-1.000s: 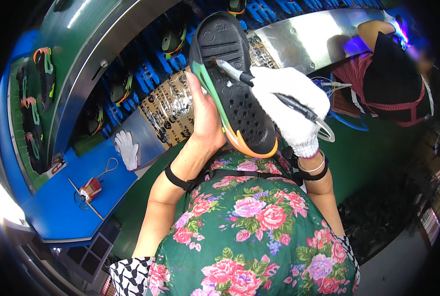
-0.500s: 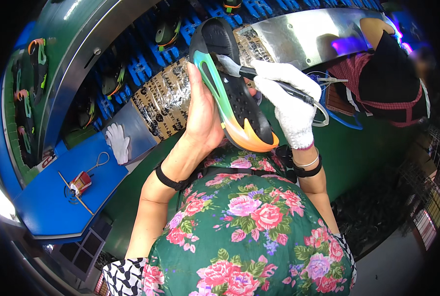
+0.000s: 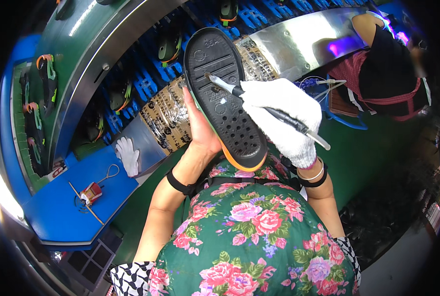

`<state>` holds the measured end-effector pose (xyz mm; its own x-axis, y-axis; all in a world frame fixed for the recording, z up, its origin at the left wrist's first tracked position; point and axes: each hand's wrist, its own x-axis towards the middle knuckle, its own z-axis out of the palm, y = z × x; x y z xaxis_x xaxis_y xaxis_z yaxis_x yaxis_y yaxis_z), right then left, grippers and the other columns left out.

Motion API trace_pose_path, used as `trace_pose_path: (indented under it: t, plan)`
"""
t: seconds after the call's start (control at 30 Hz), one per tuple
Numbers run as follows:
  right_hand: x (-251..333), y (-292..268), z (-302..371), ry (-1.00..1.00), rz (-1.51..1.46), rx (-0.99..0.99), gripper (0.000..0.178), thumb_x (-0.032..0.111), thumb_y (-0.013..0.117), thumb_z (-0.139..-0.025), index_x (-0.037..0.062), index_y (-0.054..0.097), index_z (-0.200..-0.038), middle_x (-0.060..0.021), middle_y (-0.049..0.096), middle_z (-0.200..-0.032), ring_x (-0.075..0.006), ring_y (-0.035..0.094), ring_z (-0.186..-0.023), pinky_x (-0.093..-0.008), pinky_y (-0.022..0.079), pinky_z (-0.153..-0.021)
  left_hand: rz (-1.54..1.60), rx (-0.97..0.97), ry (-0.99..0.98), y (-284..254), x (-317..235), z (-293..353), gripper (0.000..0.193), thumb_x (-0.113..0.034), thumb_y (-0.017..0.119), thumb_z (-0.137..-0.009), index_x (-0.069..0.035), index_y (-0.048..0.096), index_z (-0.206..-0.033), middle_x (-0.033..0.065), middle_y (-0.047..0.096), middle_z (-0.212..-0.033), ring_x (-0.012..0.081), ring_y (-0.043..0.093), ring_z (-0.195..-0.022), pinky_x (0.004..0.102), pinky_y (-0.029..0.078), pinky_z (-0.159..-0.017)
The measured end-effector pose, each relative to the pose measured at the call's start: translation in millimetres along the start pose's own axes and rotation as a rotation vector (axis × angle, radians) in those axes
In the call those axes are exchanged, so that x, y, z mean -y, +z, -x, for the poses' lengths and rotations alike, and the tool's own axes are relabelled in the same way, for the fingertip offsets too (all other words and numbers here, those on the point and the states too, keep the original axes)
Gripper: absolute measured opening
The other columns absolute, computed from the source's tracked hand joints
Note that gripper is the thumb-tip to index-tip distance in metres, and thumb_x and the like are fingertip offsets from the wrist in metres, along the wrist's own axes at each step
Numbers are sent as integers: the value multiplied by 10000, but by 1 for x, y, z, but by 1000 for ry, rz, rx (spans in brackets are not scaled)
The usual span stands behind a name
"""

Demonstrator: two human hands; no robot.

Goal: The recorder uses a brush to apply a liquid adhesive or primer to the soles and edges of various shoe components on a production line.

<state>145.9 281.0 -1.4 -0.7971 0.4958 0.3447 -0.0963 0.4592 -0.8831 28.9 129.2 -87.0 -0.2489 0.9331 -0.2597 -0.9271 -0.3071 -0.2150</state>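
A black shoe sole (image 3: 211,64) with a green and orange sidewall is held up in front of me, its flat inner face with ribs and round holes turned toward me. My left hand (image 3: 200,126), bare, grips it by the left edge; most of the fingers are hidden behind it. My right hand (image 3: 286,116), in a white knit glove, is closed around a thin brush (image 3: 235,90) with a dark handle and a clear tube-like rear end. The brush tip rests on the upper middle of the sole. A small white spot shows lower on that face.
Behind the sole runs a conveyor with blue racks (image 3: 143,91) carrying more shoe parts (image 3: 169,47). Tape-wrapped cardboard (image 3: 168,118) covers part of its metal edge. At left, a white glove (image 3: 127,155) and a red container (image 3: 91,194) lie near a blue table (image 3: 57,212). A co-worker (image 3: 387,74) is at right.
My left hand has turned the sole from showing its coloured side to showing its inner face. The brush tip has moved left and down onto that face.
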Motion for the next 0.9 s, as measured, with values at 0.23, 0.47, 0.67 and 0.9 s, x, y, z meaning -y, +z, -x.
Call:
trace_pose_path:
  t: [0.23, 0.47, 0.67, 0.9]
  plan:
    - [9, -2, -12, -199, 146, 58, 249, -4, 745, -798, -3, 746, -1047, -150, 752, -1078, -283, 717, -952, -364, 564, -832, -192, -90, 80, -8, 9, 2, 915, -848, 291, -913, -153, 477, -1480, 82, 566, -1427, 275, 560, -1281, 458, 440, -1109]
    - [0, 11, -12, -280, 183, 33, 318, 72, 693, -864, 0, 719, -1173, -152, 732, -1163, -310, 676, -1094, -401, 523, -955, -334, -202, 119, -1, 28, 4, 930, -852, 298, -909, -159, 432, -1515, 58, 528, -1465, 266, 514, -1328, 447, 411, -1128]
    - [-1, 32, 9, -221, 163, 84, 355, 77, 678, -858, 27, 717, -1208, -162, 706, -1230, -306, 669, -1120, -406, 533, -942, -530, -256, 103, -40, 22, 5, 955, -865, 210, -912, -124, 471, -1454, 90, 585, -1364, 274, 578, -1250, 446, 438, -1103]
    - [2, 10, 2, -212, 145, 26, 335, 52, 729, -812, 20, 740, -1146, -160, 731, -1156, -331, 701, -1016, -390, 556, -868, -508, -119, 216, -38, 22, 1, 939, -847, 201, -926, -150, 418, -1517, 83, 520, -1473, 270, 520, -1326, 451, 385, -1152]
